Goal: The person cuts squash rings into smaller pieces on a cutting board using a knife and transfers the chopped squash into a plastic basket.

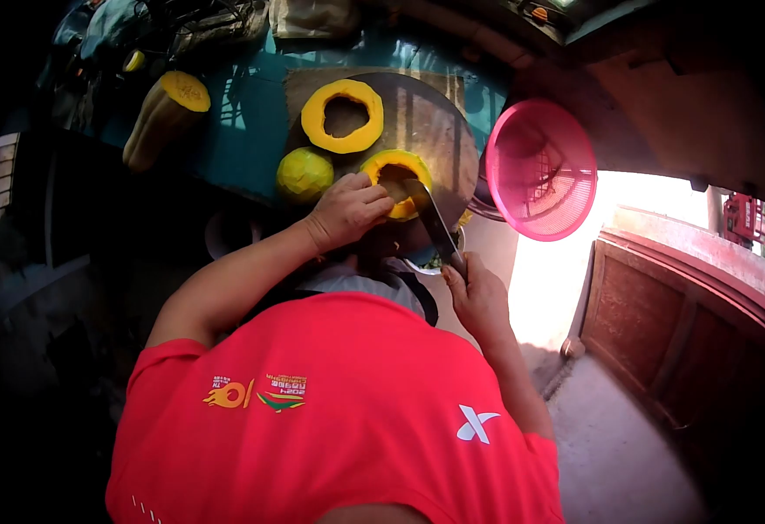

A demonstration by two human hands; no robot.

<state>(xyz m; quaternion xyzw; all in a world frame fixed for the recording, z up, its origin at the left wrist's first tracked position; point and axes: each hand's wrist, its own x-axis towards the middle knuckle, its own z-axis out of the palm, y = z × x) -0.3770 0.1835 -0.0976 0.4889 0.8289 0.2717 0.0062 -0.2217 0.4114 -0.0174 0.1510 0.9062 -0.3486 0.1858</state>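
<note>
My left hand is closed on the left rim of a hollow yellow pumpkin ring at the near edge of a round cutting board. In my right hand is a kitchen knife, its blade slanting up and left across the ring's right side. Whether the edge is cutting into the flesh, I cannot tell. Just beyond lies a larger pumpkin ring with an open middle. A peeled, faceted pumpkin piece sits at the board's left, close to my left wrist.
A pink plastic basket stands tilted right of the board. On the teal table, a long cut pumpkin lies at the left, with bags at the back. A wooden panel is at the right.
</note>
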